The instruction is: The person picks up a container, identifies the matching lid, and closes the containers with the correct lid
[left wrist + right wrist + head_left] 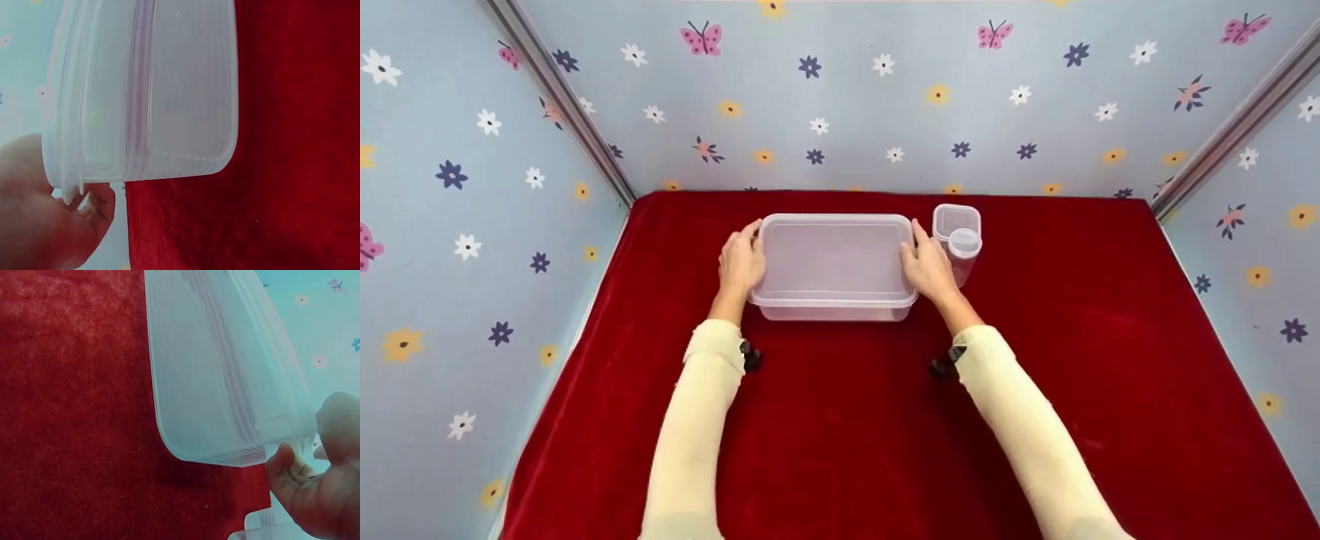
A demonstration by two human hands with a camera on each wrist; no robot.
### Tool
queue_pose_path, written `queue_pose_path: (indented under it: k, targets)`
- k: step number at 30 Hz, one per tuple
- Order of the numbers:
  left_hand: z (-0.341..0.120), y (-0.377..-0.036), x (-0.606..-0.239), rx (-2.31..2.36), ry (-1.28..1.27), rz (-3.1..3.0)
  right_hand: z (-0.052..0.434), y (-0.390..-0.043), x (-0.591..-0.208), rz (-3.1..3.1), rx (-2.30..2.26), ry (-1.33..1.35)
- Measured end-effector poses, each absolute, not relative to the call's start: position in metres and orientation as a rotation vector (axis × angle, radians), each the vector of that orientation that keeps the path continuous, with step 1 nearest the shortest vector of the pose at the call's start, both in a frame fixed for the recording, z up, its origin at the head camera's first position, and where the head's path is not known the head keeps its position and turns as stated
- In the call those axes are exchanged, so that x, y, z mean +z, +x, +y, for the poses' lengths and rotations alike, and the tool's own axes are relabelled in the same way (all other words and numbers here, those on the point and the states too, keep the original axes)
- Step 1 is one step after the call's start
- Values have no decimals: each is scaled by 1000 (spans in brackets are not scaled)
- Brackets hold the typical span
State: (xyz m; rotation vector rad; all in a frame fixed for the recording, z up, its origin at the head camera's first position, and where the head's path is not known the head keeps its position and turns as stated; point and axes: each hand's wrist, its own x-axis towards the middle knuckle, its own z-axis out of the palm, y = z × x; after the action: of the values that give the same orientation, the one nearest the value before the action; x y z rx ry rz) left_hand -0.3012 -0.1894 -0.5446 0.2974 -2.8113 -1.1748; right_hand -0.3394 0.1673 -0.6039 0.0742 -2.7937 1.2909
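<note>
On red cloth point(840, 420) — my left hand point(741, 264) and right hand point(930, 268) grasp the clear container point(834, 264) (lidded) at its 2 ends; small canister point(957, 238) just beside.

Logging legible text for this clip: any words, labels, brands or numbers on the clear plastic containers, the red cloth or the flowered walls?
None: no text can be read in any view.
The large clear container, held at its ends by the left hand and right hand, is plain.
The small lidded container carries no label.
The walls show only flowers and butterflies.

clear lidded rectangular container point(834, 264) upright on red cloth point(840, 435).
</note>
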Motion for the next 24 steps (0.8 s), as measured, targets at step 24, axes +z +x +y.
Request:
queue_pose_path:
  k: [24]
  targets:
    - [-217,-337,-628,-1174,396,-2687,163,-325,-625,-2750,1092,10]
